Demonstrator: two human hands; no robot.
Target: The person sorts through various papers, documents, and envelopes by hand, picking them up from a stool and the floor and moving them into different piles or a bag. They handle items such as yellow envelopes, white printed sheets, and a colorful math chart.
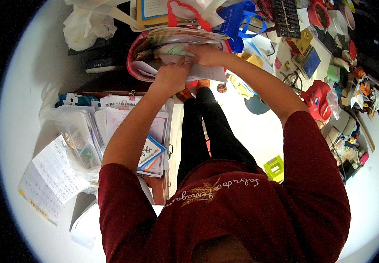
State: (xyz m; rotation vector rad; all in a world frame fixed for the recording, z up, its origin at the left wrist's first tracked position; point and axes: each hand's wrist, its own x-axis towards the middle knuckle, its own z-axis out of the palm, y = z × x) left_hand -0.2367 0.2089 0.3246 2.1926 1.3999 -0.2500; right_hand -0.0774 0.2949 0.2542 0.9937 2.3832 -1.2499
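Note:
A red-trimmed tote bag (132, 59) stuffed with papers and booklets stands at the far side, its red handle (172, 15) looping up behind. Over its opening my two hands meet. My left hand (172, 78) is closed, its fingertips at a pale, greenish printed sheet (172, 49) inside the bag. From the right, my right hand (204, 56) reaches in with its fingers bent on the same sheet's edge. White sheets (209, 73) stick out beneath my hands along the near rim. The bag's depth is hidden.
Left of my legs lie stacked papers (119, 116) with binder clips and a clear plastic bag (51, 111). A blue bag (233, 26) adjoins the tote. Rightward are a red bag (316, 101), a lime-green plastic stool (275, 168) and mixed clutter (349, 140).

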